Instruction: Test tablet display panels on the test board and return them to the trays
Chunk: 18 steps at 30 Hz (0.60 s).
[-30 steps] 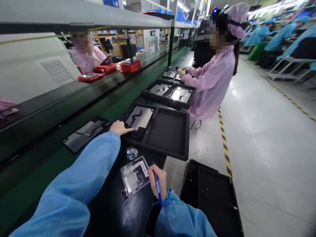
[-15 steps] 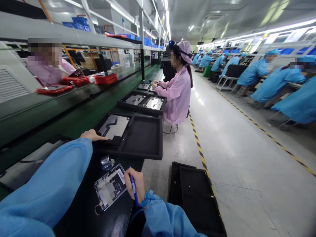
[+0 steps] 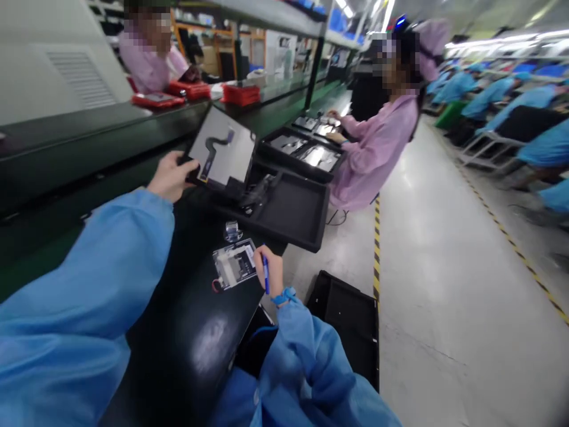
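My left hand (image 3: 171, 175) grips the lower left corner of a silver-backed flat panel (image 3: 222, 151) that looks like a tablet screen. The panel is tilted up above the black tray (image 3: 293, 207), and a dark ribbon cable (image 3: 211, 155) curves across its back. In my right hand (image 3: 272, 270), closed near the bench edge, is a blue pen (image 3: 265, 276). Those fingers are at the right end of an exposed circuit assembly (image 3: 233, 265) with a white label and a reddish wire loop. A small shiny metal piece (image 3: 232, 231) stands just behind it.
Several empty-looking black trays (image 3: 349, 320) are stacked low on the right, beside the bench. A co-worker in pink (image 3: 373, 136) sits past another loaded tray (image 3: 306, 155). Across the bench, red trays (image 3: 240, 93) lie near a second person in pink (image 3: 146, 53).
My left hand has lifted the panel out of the tray and tilted it up. My right hand still holds the pen by the circuit assembly. The head view has shifted.
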Available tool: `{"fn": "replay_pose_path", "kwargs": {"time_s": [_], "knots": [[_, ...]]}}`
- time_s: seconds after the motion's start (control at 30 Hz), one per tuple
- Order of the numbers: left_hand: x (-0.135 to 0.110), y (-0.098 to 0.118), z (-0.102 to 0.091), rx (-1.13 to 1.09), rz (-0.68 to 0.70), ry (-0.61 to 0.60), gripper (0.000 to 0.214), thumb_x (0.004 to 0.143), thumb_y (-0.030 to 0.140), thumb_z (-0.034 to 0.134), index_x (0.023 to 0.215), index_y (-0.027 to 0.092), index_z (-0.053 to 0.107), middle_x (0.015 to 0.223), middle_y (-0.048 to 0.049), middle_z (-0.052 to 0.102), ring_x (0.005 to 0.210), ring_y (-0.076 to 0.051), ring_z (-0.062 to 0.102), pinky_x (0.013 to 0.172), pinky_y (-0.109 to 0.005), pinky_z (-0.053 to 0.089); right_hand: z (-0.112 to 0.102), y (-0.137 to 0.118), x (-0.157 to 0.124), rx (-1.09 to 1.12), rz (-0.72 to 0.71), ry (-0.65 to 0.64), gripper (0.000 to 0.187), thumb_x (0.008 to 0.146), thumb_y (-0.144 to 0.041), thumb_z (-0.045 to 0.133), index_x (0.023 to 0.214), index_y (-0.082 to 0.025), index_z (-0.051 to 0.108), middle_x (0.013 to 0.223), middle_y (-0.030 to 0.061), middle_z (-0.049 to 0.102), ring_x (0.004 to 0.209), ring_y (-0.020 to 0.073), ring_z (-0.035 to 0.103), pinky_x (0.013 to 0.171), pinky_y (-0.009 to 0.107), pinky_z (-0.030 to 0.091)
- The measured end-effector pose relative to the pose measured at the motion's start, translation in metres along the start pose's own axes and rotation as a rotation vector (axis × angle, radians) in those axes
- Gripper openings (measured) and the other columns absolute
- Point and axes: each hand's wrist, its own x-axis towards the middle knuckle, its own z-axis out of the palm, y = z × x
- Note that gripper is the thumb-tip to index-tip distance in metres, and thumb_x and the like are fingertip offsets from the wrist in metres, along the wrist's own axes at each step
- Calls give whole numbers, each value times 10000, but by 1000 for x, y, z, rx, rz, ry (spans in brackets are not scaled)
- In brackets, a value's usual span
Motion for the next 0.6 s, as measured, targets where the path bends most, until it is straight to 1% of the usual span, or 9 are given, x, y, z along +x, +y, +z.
{"fn": "replay_pose_path", "kwargs": {"time_s": [0.1,0.17,0.2,0.23,0.33,0.4,0.47,0.53,0.6], "knots": [[-73,-16,-62,-162,-27,69,505,910,117,564,1402,68,463,1218,-47,641,1048,-134,621,833,-220,492,0,0,3,-2,-1,-16,311,898,-398,426,756,-164,575,644,-22,479,602,87,436,622,212,318],[-137,-34,-89,-297,-143,259,409,761,76,652,1168,99,615,958,17,679,803,-92,632,679,-161,517,-1,-1,4,-4,-6,-18,304,901,-393,435,765,-161,578,643,-20,478,603,91,433,618,218,317],[-169,-44,-97,-325,-201,353,391,693,79,698,1076,132,639,894,44,668,720,-81,614,611,-140,514,-2,-1,4,-7,-10,-17,301,904,-388,441,766,-160,580,639,-18,478,602,93,434,614,221,318],[-199,-55,-102,-341,-282,397,410,635,92,745,1026,167,646,867,61,660,678,-77,600,560,-122,502,-2,-2,4,-10,-11,-15,298,908,-381,444,765,-159,581,632,-17,477,598,95,436,611,226,320],[-269,-88,-102,-376,-494,437,512,531,227,874,991,231,648,888,60,675,701,-109,626,568,-144,542,-2,-1,3,-16,-17,-3,285,920,-368,461,763,-165,585,624,-13,493,594,104,455,610,237,336],[-296,-105,-96,-407,-600,439,607,472,307,927,996,238,629,907,42,689,734,-136,648,604,-170,562,-2,1,4,-15,-26,2,281,920,-374,478,760,-169,584,626,-15,501,592,105,459,604,238,342],[-308,-119,-90,-425,-629,424,669,474,380,937,1035,232,604,932,14,697,793,-162,667,661,-191,569,-1,2,6,4,-46,11,283,911,-384,504,752,-164,583,623,-16,500,591,104,455,590,236,343],[-314,-127,-86,-389,-578,381,674,554,453,898,1098,212,581,982,-19,697,886,-184,673,758,-215,566,-1,-1,6,80,-61,28,326,926,-411,480,740,-158,566,586,-17,473,553,101,431,555,239,329],[-317,-129,-87,-224,-496,285,687,665,509,811,1208,180,550,1077,-59,689,977,-209,666,851,-263,551,-1,-10,2,180,-73,61,385,966,-460,401,814,-153,577,560,-20,464,496,96,391,509,243,297]]}}
